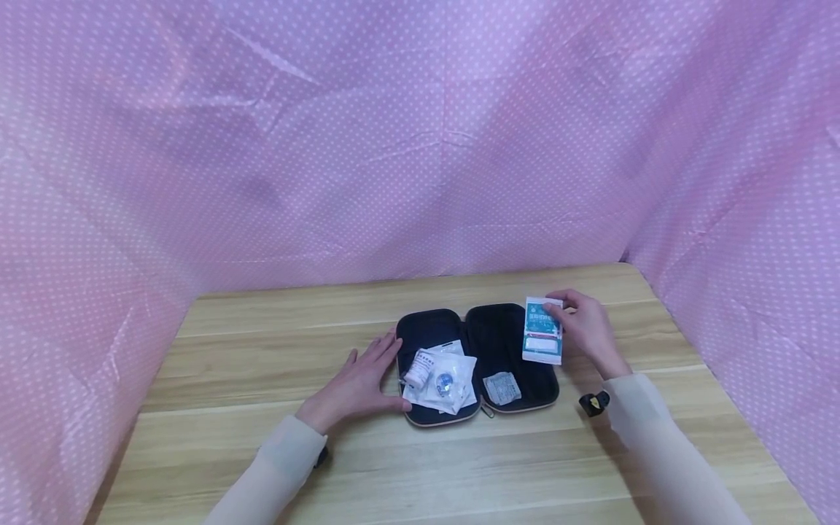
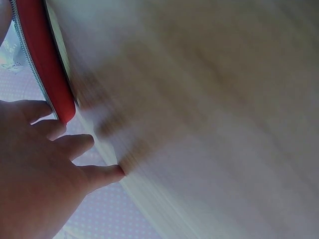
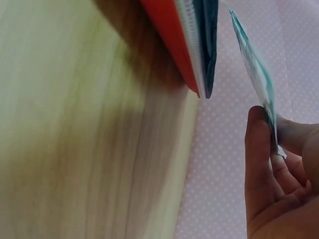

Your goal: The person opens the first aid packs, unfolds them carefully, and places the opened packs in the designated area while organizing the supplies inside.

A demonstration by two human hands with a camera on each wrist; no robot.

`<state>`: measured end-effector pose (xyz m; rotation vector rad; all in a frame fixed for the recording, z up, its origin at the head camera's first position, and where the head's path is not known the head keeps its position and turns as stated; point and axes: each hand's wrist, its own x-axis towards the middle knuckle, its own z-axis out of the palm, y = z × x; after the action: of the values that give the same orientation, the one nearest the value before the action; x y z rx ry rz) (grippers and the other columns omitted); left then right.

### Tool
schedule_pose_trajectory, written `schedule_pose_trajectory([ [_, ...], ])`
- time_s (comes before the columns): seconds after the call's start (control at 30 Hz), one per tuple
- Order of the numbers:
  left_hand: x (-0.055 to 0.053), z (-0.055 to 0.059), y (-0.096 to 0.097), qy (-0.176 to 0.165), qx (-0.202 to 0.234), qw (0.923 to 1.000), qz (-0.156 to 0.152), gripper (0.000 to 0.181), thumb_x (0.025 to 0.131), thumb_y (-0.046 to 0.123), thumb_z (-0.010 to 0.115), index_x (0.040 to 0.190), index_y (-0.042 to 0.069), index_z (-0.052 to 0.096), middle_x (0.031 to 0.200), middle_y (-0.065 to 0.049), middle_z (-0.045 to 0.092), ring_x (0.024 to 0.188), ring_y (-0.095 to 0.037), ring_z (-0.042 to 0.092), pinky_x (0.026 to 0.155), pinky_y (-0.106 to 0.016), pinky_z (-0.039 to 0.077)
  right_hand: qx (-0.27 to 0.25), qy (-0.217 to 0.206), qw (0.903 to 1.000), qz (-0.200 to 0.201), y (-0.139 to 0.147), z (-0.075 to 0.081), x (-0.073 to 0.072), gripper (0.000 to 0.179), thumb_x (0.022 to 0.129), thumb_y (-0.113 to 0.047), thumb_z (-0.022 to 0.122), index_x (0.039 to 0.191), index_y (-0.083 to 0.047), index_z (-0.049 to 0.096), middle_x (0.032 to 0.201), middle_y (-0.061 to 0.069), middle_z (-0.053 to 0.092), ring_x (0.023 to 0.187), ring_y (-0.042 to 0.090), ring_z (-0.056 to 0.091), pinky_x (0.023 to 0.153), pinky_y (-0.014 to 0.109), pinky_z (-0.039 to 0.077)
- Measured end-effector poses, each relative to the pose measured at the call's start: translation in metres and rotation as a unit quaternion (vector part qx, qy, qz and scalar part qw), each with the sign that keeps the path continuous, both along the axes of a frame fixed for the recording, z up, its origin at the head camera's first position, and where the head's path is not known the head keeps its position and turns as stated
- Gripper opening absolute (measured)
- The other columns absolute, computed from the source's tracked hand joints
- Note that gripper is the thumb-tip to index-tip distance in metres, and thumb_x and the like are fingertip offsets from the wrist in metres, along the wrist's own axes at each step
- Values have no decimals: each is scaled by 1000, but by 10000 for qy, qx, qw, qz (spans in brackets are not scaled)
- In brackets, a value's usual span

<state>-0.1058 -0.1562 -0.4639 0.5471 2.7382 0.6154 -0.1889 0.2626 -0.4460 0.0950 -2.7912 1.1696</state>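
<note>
A small zip case (image 1: pixel 429 328) lies unfolded on the table, black inside with a red outer shell (image 2: pixel 42 55). My left hand (image 1: pixel 357 386) rests at its left edge, fingers spread and touching the rim. In the left half sit a small white bottle (image 1: pixel 420 367) with printed text and several clear-and-white sachets (image 1: pixel 462 390). A small silvery printed packet (image 1: pixel 502 388) lies in the right half. Between thumb and fingers my right hand (image 1: pixel 587 328) pinches a flat teal-and-white packet (image 1: pixel 542 343), held above the case's right edge. Seen from the right wrist, the packet (image 3: pixel 256 74) is edge-on.
The case stands on a light wood-grain table (image 1: pixel 262 364). A pink polka-dot cloth (image 1: pixel 407 146) hangs behind the table and along both sides. A zipper pull (image 1: pixel 487 410) sticks out at the front of the case's fold.
</note>
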Motion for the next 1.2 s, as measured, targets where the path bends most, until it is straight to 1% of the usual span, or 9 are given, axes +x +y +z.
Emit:
schedule_pose_trajectory([
  [0.17, -1, 0, 0, 3, -22, 10000, 6, 119, 76, 70, 79, 165, 12, 25, 174, -6, 11, 158, -35, 14, 122, -67, 11, 383, -49, 9990, 213, -1, -2, -2, 36, 104, -27, 66, 127, -1, 69, 103, 19, 68, 80, 26, 60, 66, 32, 48],
  [0.27, -1, -1, 0, -2, -27, 10000, 8, 120, 76, 71, 79, 165, 12, 25, 174, -5, 11, 158, -35, 13, 122, -67, 11, 469, -207, 9981, 348, -4, -2, -3, 36, 104, -29, 65, 128, -1, 68, 105, 18, 68, 80, 26, 59, 66, 34, 48],
  [0.43, -1, 0, 0, -6, -40, 10000, -1, 119, 76, 71, 79, 165, 12, 25, 174, -5, 11, 158, -36, 13, 122, -67, 11, 566, -457, 9963, 463, -10, -5, -4, 36, 104, -27, 64, 130, -3, 67, 111, 19, 69, 85, 28, 60, 69, 34, 50],
  [0.6, 0, 0, 0, 11, -33, 10000, -16, 119, 76, 69, 79, 165, 12, 25, 174, -6, 11, 157, -36, 14, 122, -68, 11, 563, -470, 9961, 492, -17, -8, -5, 34, 104, -24, 65, 131, -3, 65, 115, 21, 68, 88, 31, 62, 73, 40, 54],
  [0.73, 0, 0, 0, 39, -32, 10000, -19, 119, 76, 69, 80, 165, 12, 25, 174, -6, 11, 157, -36, 15, 122, -68, 12, 545, -355, 9967, 482, -22, -9, -6, 33, 101, -21, 69, 127, -1, 62, 112, 23, 69, 92, 34, 65, 77, 45, 56],
  [0.83, 0, 0, 0, 47, -38, 10000, -14, 119, 76, 70, 79, 165, 12, 25, 174, -6, 11, 157, -36, 15, 122, -68, 12, 511, -323, 9969, 502, -26, -10, -7, 33, 100, -20, 71, 123, 0, 57, 109, 24, 69, 90, 34, 65, 76, 44, 56],
  [1.03, 0, 0, 0, 37, -54, 10000, -16, 119, 76, 70, 80, 165, 12, 26, 174, -7, 12, 157, -37, 15, 122, -68, 12, 482, -478, 9957, 632, -35, -12, -10, 28, 99, -18, 71, 116, -1, 55, 100, 20, 69, 79, 27, 64, 66, 35, 54],
  [1.1, 1, 0, 1, 36, -61, 10000, -16, 119, 76, 70, 80, 165, 12, 26, 174, -7, 12, 157, -37, 15, 122, -68, 12, 482, -470, 9956, 652, -37, -13, -11, 28, 99, -17, 72, 115, -1, 56, 99, 20, 70, 79, 26, 65, 66, 35, 54],
  [1.2, 1, 0, 1, 35, -73, 10000, -6, 119, 76, 69, 80, 165, 12, 26, 174, -7, 12, 157, -36, 15, 122, -68, 12, 488, -442, 9957, 652, -39, -15, -12, 29, 99, -19, 72, 115, 0, 57, 100, 22, 71, 82, 29, 67, 69, 40, 56],
])
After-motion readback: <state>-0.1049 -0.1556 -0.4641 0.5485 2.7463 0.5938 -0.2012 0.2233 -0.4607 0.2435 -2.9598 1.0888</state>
